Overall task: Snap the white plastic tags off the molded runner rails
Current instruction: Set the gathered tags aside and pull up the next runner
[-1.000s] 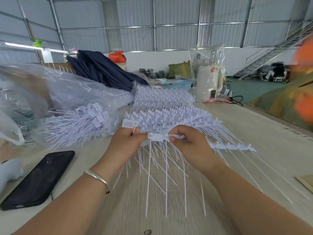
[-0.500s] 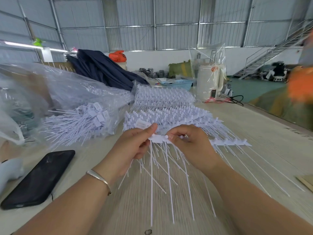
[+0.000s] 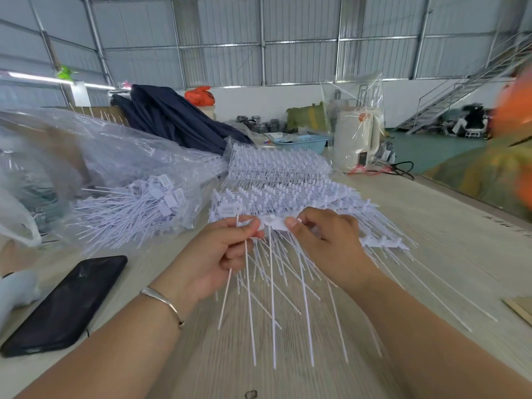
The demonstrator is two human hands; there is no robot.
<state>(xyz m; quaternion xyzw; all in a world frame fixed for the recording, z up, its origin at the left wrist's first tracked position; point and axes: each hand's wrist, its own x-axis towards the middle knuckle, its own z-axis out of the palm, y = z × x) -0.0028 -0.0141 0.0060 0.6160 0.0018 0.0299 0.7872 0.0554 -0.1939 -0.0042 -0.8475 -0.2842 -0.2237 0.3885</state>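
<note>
Wooden table (image 3: 431, 254): both hands pinch runner rail (image 3: 273, 221) (no legible writing).

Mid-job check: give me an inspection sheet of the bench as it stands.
Surface: pale wood-grain table.
Job's things: runner rail held over a stack of rails; loose tags in clear bag.
Clutter: black phone, dark cloth, blue basket, bagged white kettle.
Grippers: left hand pinches a tag on the rail; right hand grips the rail.
Cables: black cord beside the kettle.
Surroundings: metal-walled hall, staircase at right.
</note>
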